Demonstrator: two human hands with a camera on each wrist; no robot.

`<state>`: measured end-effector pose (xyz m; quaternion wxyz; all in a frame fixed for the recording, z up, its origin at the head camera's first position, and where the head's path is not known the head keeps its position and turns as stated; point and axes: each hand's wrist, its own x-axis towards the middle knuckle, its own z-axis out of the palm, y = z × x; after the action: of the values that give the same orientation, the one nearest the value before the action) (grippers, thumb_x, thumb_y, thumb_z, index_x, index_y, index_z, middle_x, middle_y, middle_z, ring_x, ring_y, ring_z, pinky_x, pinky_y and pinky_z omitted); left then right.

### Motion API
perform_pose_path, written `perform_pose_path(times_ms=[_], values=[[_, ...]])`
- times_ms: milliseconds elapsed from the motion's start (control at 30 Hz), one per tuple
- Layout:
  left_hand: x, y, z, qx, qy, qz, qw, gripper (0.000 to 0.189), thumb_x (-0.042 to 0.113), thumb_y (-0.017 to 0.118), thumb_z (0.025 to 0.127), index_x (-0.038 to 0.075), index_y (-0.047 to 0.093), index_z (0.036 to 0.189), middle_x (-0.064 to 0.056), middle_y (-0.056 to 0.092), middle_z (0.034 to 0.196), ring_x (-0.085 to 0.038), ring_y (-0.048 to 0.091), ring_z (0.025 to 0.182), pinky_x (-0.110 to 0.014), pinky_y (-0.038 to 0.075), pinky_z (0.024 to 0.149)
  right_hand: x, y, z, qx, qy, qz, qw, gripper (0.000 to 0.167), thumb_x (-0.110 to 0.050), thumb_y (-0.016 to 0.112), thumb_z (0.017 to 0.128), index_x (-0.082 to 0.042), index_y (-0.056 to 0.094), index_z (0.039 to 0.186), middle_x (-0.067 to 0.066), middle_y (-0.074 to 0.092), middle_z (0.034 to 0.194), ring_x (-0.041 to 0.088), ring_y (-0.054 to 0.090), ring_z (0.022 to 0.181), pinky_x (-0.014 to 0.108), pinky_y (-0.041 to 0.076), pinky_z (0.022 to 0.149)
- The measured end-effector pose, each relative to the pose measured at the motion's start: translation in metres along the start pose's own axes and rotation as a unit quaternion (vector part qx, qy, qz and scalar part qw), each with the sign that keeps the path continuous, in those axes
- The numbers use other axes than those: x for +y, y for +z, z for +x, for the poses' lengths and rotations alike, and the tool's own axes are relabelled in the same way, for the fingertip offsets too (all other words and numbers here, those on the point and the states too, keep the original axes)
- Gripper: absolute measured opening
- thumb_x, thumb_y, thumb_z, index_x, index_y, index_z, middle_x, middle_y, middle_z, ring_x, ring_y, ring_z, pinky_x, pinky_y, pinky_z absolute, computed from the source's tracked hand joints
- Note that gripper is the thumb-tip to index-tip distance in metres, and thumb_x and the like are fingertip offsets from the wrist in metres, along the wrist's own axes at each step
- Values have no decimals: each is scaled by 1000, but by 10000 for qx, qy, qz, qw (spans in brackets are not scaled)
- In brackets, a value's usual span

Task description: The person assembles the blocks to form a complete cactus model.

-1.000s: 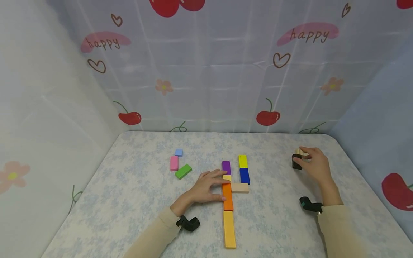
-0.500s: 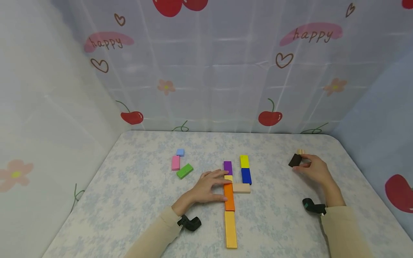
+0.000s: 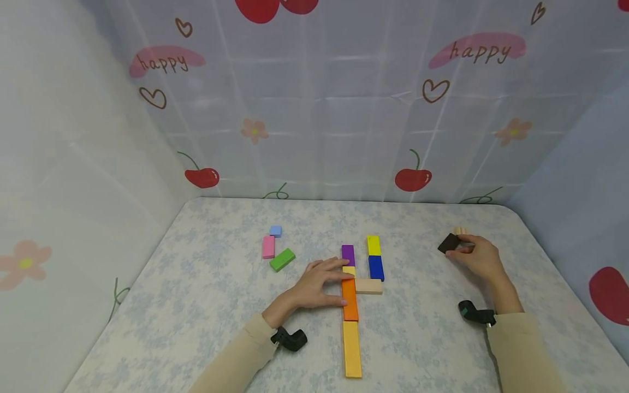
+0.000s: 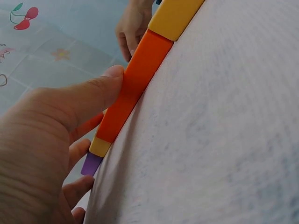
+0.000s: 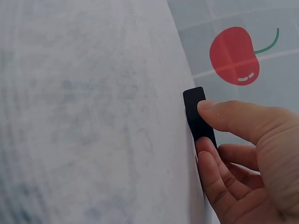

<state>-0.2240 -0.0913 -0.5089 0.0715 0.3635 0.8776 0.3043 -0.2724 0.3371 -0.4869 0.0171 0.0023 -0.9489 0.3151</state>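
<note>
My right hand (image 3: 480,259) pinches a black block (image 3: 449,243) between thumb and fingers at the table's right side; the right wrist view shows the thumb (image 5: 224,114) on the dark block's face. My left hand (image 3: 316,285) rests against a line of blocks, its fingers spread and relaxed. Its thumb (image 4: 100,91) touches the side of the orange block (image 3: 350,300). The line also holds a purple block (image 3: 348,255), a small pale yellow block (image 3: 350,271) partly under a finger, and a long yellow block (image 3: 351,349) nearest me.
A plain wooden block (image 3: 369,286) joins the line's right side. Above it stand a blue block (image 3: 375,268) and a bright yellow block (image 3: 373,245). Green (image 3: 282,260), pink (image 3: 268,247) and light blue blocks (image 3: 276,231) lie left. Pale wooden blocks (image 3: 460,230) sit behind my right hand.
The black block has turned in my right hand and shifted slightly left, away from the pale wooden blocks. My left hand stays in place against the line.
</note>
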Motion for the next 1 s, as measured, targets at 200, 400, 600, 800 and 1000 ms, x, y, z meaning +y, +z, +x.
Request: perform_pose_path(times_ms=[200,400,600,800,1000], values=[[1,-1,0,20,18,39,10000,57,44,74,83,24,61,135,1,36,157,-25,22,150,-57,16,117,-3,0,-1,201,12,46,9998,70,-32,73,87,14,49,134,27,69,97,44,62,92,57,48,80],[0,-1,0,0,21,62,10000,57,44,73,84,24,61,136,0,36,157,-25,22,150,-57,17,117,-9,1,1,389,-152,61,9991,69,-31,73,88,13,49,135,26,68,99,44,62,94,54,50,79],[1,-2,-1,7,-6,94,10000,57,43,74,84,23,61,135,0,37,157,-26,23,150,-56,17,117,-32,2,11,418,-589,202,9972,66,-31,74,87,9,52,135,26,64,110,41,65,97,31,51,68],[3,-2,-2,-16,-25,68,10000,57,43,75,84,23,61,135,0,37,157,-26,23,150,-56,17,117,-68,9,32,163,-746,498,9958,68,-30,75,87,6,50,138,25,60,119,38,65,100,23,49,70],[3,-2,0,-52,-46,99,9999,57,43,75,84,24,60,136,2,36,157,-24,22,150,-56,16,118,-104,23,53,-226,-749,637,9949,67,-27,75,88,2,48,142,24,58,123,37,64,104,40,57,79]])
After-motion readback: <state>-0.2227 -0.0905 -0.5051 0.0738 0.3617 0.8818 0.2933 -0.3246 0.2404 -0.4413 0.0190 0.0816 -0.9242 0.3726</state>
